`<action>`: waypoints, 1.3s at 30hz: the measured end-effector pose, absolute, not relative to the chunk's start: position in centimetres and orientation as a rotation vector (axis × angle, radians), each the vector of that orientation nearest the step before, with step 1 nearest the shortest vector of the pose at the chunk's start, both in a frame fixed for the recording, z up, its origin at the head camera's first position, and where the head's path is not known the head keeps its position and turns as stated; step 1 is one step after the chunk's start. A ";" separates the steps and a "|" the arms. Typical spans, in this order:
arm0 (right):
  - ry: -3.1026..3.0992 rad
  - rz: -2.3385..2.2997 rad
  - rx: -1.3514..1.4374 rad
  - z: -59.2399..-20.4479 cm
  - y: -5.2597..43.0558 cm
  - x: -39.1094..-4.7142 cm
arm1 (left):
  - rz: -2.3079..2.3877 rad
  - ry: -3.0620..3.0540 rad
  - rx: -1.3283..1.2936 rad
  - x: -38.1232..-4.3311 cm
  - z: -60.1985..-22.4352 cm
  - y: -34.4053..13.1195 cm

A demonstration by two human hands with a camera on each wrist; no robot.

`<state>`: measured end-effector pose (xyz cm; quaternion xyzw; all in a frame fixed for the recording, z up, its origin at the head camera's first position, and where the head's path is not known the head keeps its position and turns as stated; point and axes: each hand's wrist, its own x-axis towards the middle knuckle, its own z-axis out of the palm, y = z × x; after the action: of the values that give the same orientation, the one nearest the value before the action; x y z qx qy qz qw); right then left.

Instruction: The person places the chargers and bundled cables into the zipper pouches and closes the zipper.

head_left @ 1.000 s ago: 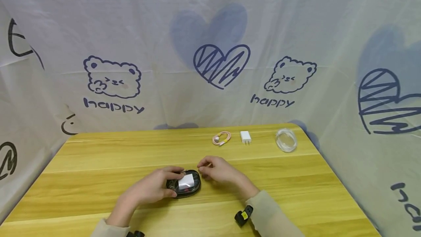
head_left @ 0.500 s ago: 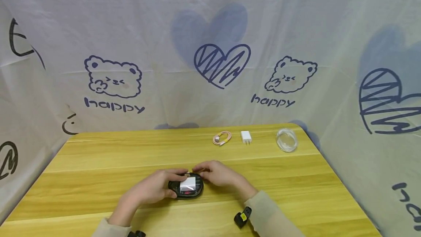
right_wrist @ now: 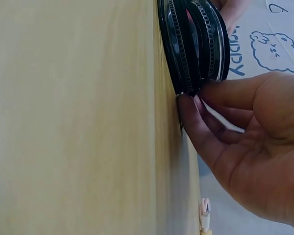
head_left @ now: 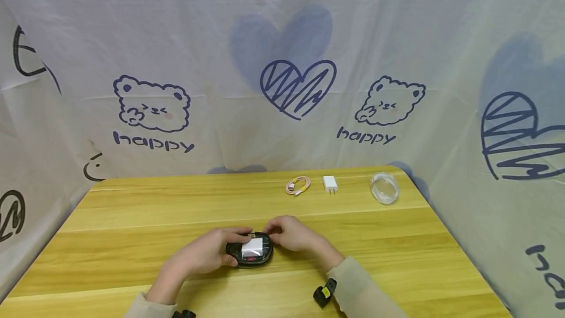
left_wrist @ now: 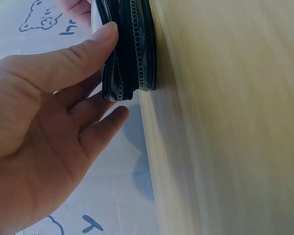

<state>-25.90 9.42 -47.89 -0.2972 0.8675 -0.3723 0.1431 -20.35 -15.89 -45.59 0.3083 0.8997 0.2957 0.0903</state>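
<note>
A small black zipper case [head_left: 267, 249] with a clear top lies at the middle of the table. Through the top I see a white block [head_left: 252, 247] and a bit of red. My left hand [head_left: 206, 250] grips the case's left end, thumb on the near side and fingers over the far side. At the right end, my right hand [head_left: 292, 233] pinches the zipper. In the right wrist view the rows of zipper teeth [right_wrist: 179, 39] stand apart and draw together towards the fingertips, which hide the slider. The zipper's teeth [left_wrist: 137, 44] are also apart in the left wrist view.
Along the back of the wooden table [head_left: 154, 205] lie a coiled pink cable [head_left: 304, 178], a white plug adapter [head_left: 329, 183] and a coiled clear-white cable [head_left: 384, 188]. A printed cloth [head_left: 212, 63] hangs behind the table and at both sides.
My right hand, apart from the case a second ago, reached its far right edge and then slid round to the right end. The case shifted slightly right with my left hand holding it.
</note>
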 end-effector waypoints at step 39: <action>2.479 -1.094 -0.670 -47.9 9.8 -25.7 | 0.696 2.800 0.857 -19.5 -45.9 -14.9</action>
<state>-25.67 9.78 -47.86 -0.2365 0.8745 -0.3858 0.1745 -19.55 -14.90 -45.90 0.2842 0.9282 0.2308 0.0659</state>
